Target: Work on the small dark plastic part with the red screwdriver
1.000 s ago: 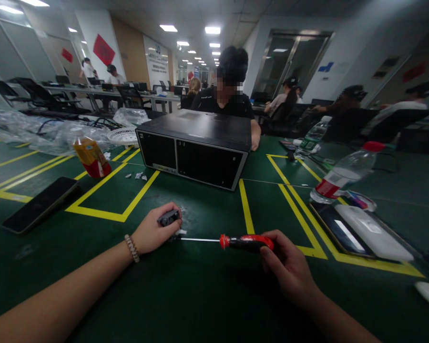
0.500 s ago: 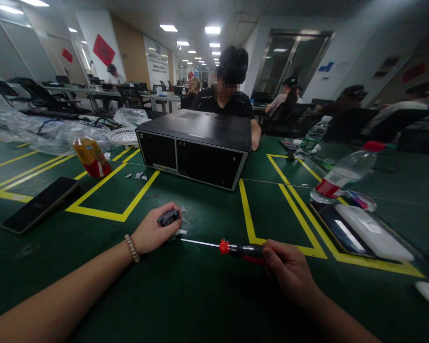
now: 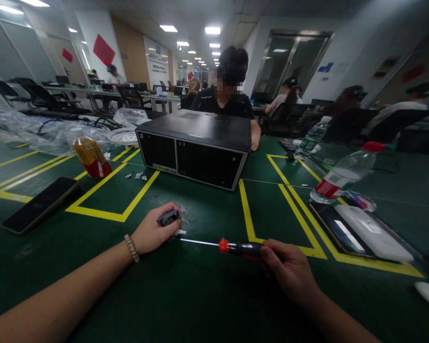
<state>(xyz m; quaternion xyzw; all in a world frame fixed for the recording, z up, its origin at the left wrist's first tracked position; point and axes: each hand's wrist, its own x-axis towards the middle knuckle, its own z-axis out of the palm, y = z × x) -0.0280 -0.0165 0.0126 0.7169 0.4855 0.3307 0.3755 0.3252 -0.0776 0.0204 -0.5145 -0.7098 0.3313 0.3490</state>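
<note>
In the head view, my left hand [image 3: 156, 230] is closed around a small dark grey part [image 3: 169, 218], resting low over the green table [image 3: 186, 295]. Its exact kind I cannot make out. A whitish bit [image 3: 180, 232] shows at its lower side. My right hand [image 3: 289, 269] grips the black and red handle of a screwdriver [image 3: 240, 248]. The screwdriver lies nearly level, its thin shaft pointing left to the underside of the grey part. Whether the tip touches a screw is hidden by the part and my fingers.
Beyond my hands stands a black computer case [image 3: 196, 152], a person [image 3: 221, 102] behind it. On the left are a drink bottle [image 3: 92, 155] and a phone [image 3: 39, 205]. A red-capped water bottle [image 3: 346, 174] and another phone [image 3: 343, 233] are on the right. Yellow tape marks the table.
The screwdriver and my right hand have shifted very slightly left. My left hand and the grey part stay in place.
</note>
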